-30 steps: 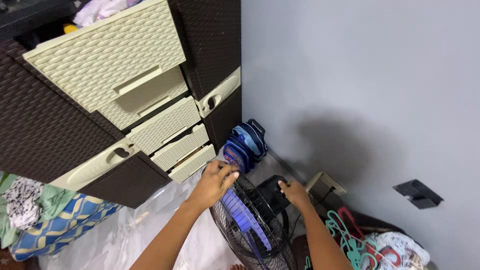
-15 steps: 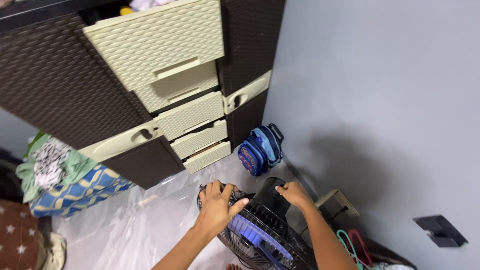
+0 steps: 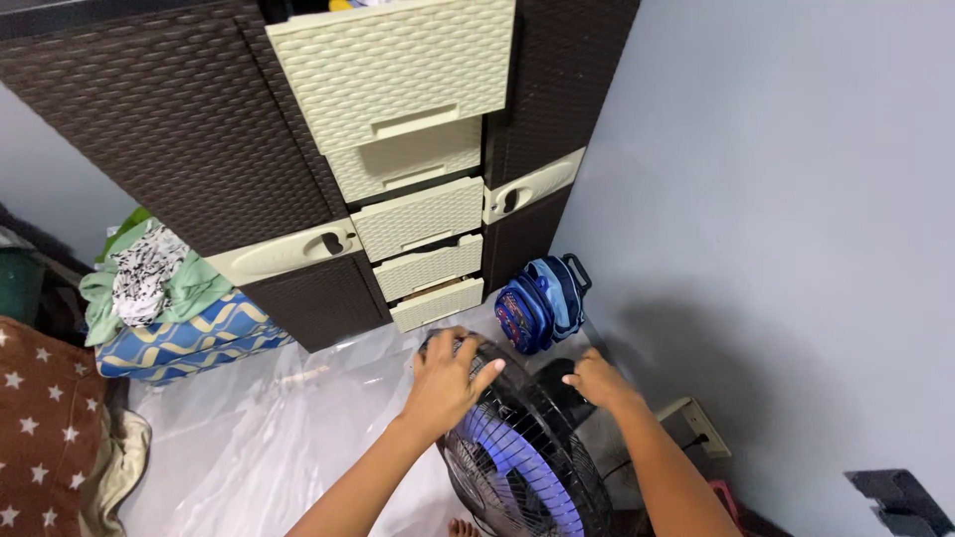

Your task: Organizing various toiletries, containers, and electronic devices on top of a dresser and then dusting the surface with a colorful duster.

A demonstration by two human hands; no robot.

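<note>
Gripping the top rim of a black wire fan guard [image 3: 517,457], the left hand [image 3: 448,383] lies with its fingers [image 3: 468,350] curled over the cage, its grip clamped on the wires. Behind the guard the blue fan blades [image 3: 507,447] show through. The right hand [image 3: 600,382] rests on the black motor housing [image 3: 557,388] at the back of the fan, fingers bent and closed on it. The fan stands on the floor, which is covered with clear plastic sheeting [image 3: 288,438], near the corner where the cabinet meets the grey wall [image 3: 776,199].

Just beyond the fan, a blue backpack [image 3: 542,301] leans at the foot of the wall, beside the cabinet. The dark brown woven cabinet [image 3: 169,129] carries a column of cream drawers [image 3: 413,149], several pulled partly out, and two cream door handles [image 3: 284,254].

At the cabinet's left end lies a heap of folded cloth [image 3: 169,298], green and patterned pieces on a blue and yellow bundle. A brown cushion with white stars [image 3: 45,428] sits at the left edge of the view. Against the wall to the right of the fan, a cream socket box [image 3: 701,428] has a cord plugged in.
</note>
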